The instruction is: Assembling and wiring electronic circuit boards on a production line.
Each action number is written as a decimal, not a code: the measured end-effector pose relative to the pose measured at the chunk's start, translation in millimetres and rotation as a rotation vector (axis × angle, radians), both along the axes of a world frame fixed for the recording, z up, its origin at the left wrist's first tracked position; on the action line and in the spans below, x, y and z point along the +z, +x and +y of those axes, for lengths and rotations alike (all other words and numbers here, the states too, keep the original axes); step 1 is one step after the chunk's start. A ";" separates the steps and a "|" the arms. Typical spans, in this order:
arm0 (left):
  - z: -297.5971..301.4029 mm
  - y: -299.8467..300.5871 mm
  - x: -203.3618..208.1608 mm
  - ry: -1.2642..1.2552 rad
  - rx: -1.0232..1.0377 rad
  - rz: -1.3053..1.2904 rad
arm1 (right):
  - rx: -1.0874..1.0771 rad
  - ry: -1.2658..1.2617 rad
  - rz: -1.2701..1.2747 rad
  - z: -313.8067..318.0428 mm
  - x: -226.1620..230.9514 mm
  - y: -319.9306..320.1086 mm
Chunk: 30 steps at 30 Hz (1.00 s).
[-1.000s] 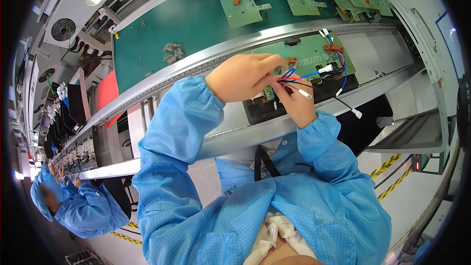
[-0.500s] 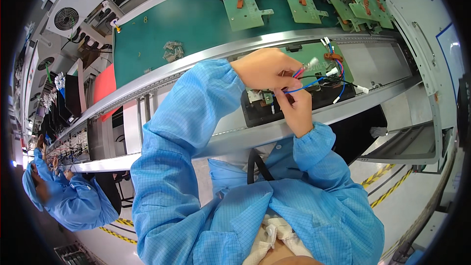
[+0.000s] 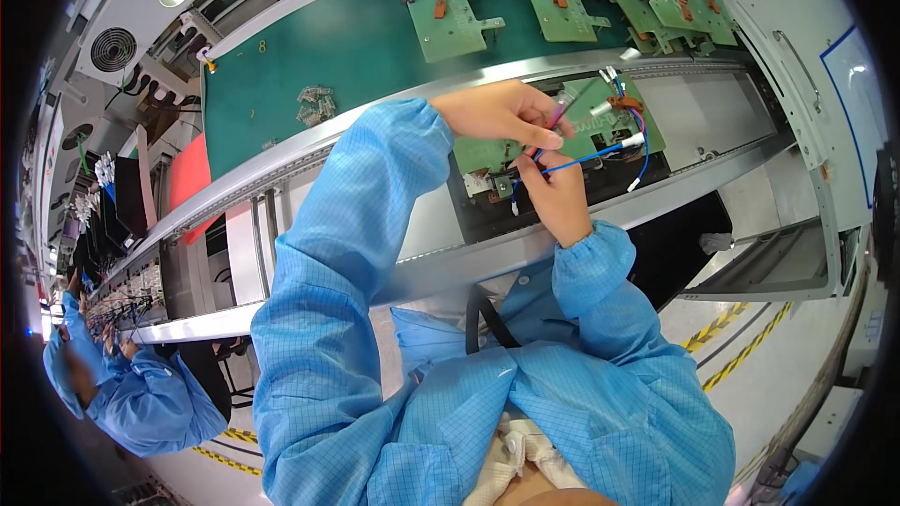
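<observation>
My left hand (image 3: 506, 112) reaches in from the left, its fingers closed on thin wires (image 3: 560, 114) of red and purple tint, partly smeared by motion. Just below it, my right hand (image 3: 555, 195) pinches a blue wire (image 3: 591, 157) near the left thumb. That wire runs right to a white connector (image 3: 634, 141). Another short blue lead with a white tip (image 3: 515, 208) hangs left of the right hand. Underneath lies a green fixture board (image 3: 480, 156) on the rail line, with a brown clip (image 3: 625, 104) holding upright wire ends. The fingers hide where the wires meet.
Several green fixture boards (image 3: 450, 23) lie on the green mat (image 3: 356, 47) beyond the metal rail (image 3: 366, 111). A pile of small metal parts (image 3: 316, 106) sits at the mat's near edge. A white machine cabinet (image 3: 797, 56) stands right. A co-worker (image 3: 150, 394) sits far left.
The wires between my hands have shifted; the dark one that stretched right has swung up and blurs. My left fingers have spread a little, and the whole view has slid slightly left.
</observation>
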<state>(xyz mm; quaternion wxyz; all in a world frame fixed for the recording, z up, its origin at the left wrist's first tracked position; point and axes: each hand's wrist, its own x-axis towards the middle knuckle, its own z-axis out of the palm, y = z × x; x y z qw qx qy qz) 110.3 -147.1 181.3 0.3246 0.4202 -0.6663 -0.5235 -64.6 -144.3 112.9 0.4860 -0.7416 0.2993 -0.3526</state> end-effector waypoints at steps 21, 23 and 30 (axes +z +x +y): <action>-17.7 -11.9 0.0 -0.017 0.313 -0.249 | -0.087 0.199 -0.077 1.8 -8.3 -3.3; -19.4 -9.1 -5.2 -0.019 0.343 -0.246 | -0.119 0.214 -0.097 1.8 -8.5 -1.4; -43.6 -3.4 -39.6 -0.164 0.371 -0.430 | -0.121 0.100 -0.003 -6.8 -13.0 -8.7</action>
